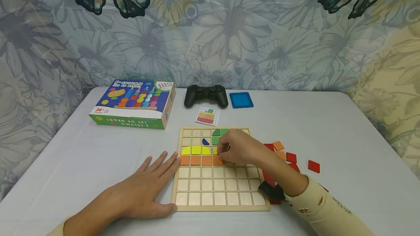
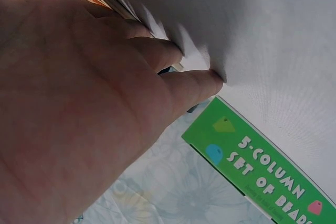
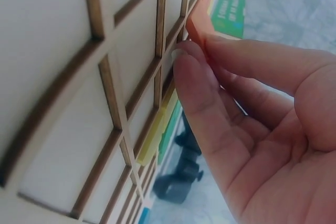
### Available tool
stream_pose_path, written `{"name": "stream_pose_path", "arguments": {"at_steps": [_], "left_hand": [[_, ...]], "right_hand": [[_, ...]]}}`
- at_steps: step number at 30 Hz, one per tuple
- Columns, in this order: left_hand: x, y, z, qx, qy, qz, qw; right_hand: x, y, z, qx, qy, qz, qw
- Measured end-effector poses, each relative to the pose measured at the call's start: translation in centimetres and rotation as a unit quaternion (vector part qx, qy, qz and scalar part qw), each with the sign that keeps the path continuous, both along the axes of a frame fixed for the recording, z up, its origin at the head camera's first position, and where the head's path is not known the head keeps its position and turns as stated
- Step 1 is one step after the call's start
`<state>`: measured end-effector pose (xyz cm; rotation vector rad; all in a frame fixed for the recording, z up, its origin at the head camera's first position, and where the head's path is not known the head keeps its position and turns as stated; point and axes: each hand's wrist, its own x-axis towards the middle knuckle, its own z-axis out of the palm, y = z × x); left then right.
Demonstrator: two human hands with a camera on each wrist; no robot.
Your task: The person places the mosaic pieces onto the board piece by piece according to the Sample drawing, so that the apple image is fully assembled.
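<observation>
My right hand (image 1: 238, 146) reaches over the wooden grid board (image 1: 222, 208), thumb and fingers pinched together at an orange square tile (image 3: 198, 23). The tile stands at the right end of a row of orange tiles (image 1: 195, 160). Above that row lie yellow pieces (image 1: 196, 150), some rounded; part of them is hidden behind the fingers. Green pieces (image 1: 216, 133) and a small dark blue piece (image 1: 205, 141) sit in the upper cells. Flat on the table, fingers spread, my left hand (image 1: 146, 190) rests with its fingertips and thumb at the board's left edge.
Loose red tiles (image 1: 314, 166) and orange tiles (image 1: 278, 145) lie right of the board, partly under the right forearm. Behind the board are a pattern card (image 1: 207, 116), a black game controller (image 1: 206, 95), a blue tray (image 1: 241, 100) and a bead-set box (image 1: 131, 103).
</observation>
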<state>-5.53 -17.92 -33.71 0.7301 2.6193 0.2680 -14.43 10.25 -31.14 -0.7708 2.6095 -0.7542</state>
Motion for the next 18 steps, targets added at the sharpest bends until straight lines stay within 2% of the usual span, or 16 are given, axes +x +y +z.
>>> {"name": "stream_pose_path", "arguments": {"at_steps": [11,18], "left_hand": [[0.02,0.05,-0.05,-0.003,0.004,0.002,1.0000],[0.00,0.03,-0.04,-0.005,0.003,0.001,1.0000]], "right_hand": [[0.21,-0.24,-0.07,-0.002,0.017,0.005,0.9998],[0.39,0.48,-0.02,0.004,0.021,-0.018,0.9996]]}}
